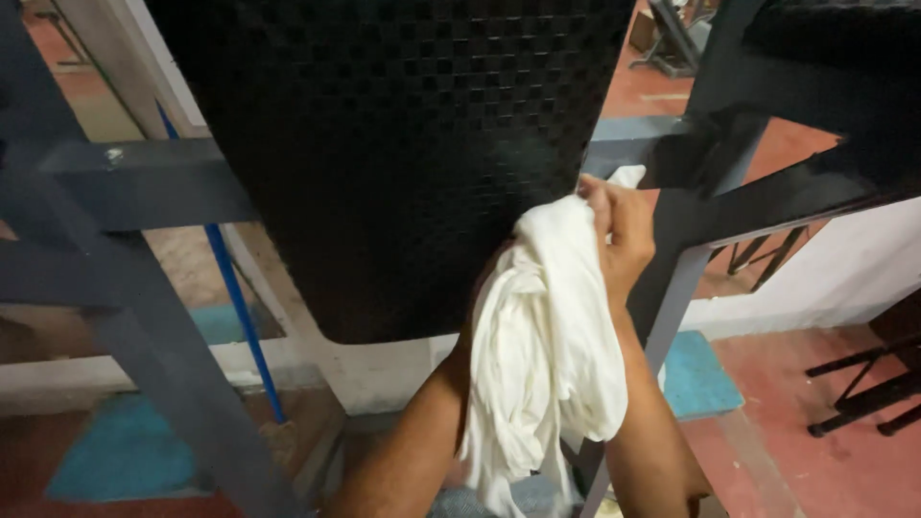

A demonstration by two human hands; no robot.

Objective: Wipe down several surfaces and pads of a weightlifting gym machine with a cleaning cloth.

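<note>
- Right hand (pixel 619 235) raised, fingers curled over the top of a white cloth (pixel 542 355); grip is closed around the bunched upper part of it.
- Cloth sits centre-right in view, pressed against the lower right edge of a black panel (pixel 403 144); the rest hangs down in loose folds over both forearms.
- Left hand hidden behind the cloth; only the left forearm (pixel 413 451) shows, coming up from the bottom of the view. Can't tell its grip.
- Black panel has a small checkered weave, rounded bottom corners, fills the upper middle of the view.
- Panel is set in a dark grey metal frame (pixel 134 182): a horizontal bar behind it, slanted legs at left and right.
- Right hand is just beside the frame's right slanted bar, knuckles near it; can't tell if touching.
- Blue pole (pixel 240 307) stands behind the frame, left of the panel, slightly tilted.
- Floor (pixel 825 470) below is red with a blue patch (pixel 700 374) at right and another at lower left.
- White wall base at right; black stand legs (pixel 863 384) at far right on the floor.
</note>
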